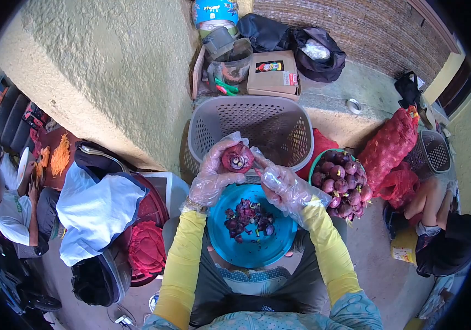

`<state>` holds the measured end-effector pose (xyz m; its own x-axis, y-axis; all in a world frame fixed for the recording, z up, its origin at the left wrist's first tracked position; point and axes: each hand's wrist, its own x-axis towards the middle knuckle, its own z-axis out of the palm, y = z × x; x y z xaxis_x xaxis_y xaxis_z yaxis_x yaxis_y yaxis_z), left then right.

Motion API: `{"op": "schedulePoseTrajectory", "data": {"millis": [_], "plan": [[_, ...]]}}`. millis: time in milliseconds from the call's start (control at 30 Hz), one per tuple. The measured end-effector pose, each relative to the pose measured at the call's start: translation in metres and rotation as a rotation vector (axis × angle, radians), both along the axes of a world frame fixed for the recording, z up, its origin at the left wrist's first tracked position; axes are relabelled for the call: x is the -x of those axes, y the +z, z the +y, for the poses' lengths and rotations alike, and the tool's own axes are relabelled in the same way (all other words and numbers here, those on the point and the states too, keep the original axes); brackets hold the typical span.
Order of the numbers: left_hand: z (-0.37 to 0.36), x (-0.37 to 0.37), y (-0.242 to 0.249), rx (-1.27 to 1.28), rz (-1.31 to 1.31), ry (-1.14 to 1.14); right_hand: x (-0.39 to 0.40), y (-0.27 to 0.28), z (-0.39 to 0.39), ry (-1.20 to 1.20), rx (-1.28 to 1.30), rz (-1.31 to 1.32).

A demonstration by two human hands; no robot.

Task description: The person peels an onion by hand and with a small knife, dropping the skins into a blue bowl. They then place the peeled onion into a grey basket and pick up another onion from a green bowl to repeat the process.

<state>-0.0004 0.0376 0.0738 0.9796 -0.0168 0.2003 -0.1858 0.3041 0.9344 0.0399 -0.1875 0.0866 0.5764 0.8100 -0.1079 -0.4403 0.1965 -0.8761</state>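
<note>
My left hand (212,179), in a clear plastic glove, grips a red onion (237,158) held up over a blue bowl (279,242). My right hand (285,187), also gloved, is at the onion's right side and holds a small knife (257,163) whose blade touches the onion. Purple onion peelings (248,217) lie in the bowl, which rests on my lap. Both arms wear yellow sleeves.
A grey perforated basket (208,124) stands just beyond my hands. A green bowl (317,159) of red onions is at the right, next to red mesh sacks (392,146). One person sits at left with carrots, another at right. A cardboard box (273,74) sits on the ledge.
</note>
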Motion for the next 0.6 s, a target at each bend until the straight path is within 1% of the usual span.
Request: {"op": "schedulePoseTrajectory", "data": {"millis": [100, 167, 233, 333, 400, 467, 600], "plan": [[0.000, 0.000, 0.002, -0.056, -0.031, -0.009, -0.001, -0.004, 0.000, 0.023, -0.023, -0.013], [-0.004, 0.004, 0.007, 0.065, -0.017, 0.008, 0.002, -0.005, 0.000, 0.021, -0.037, -0.002], [-0.002, 0.004, 0.007, 0.097, 0.015, -0.016, 0.004, 0.000, 0.001, -0.005, 0.035, -0.073], [-0.001, 0.004, 0.004, 0.141, 0.049, -0.050, 0.006, 0.012, -0.001, 0.010, 0.059, -0.128], [-0.002, 0.004, 0.005, 0.151, 0.048, -0.057, 0.008, 0.016, -0.001, 0.004, 0.048, -0.117], [-0.005, 0.004, 0.007, 0.259, 0.041, -0.108, 0.010, 0.018, 0.001, -0.001, 0.036, -0.108], [-0.007, 0.005, 0.004, 0.343, 0.059, -0.101, 0.013, 0.023, 0.004, -0.042, 0.029, -0.121]]}}
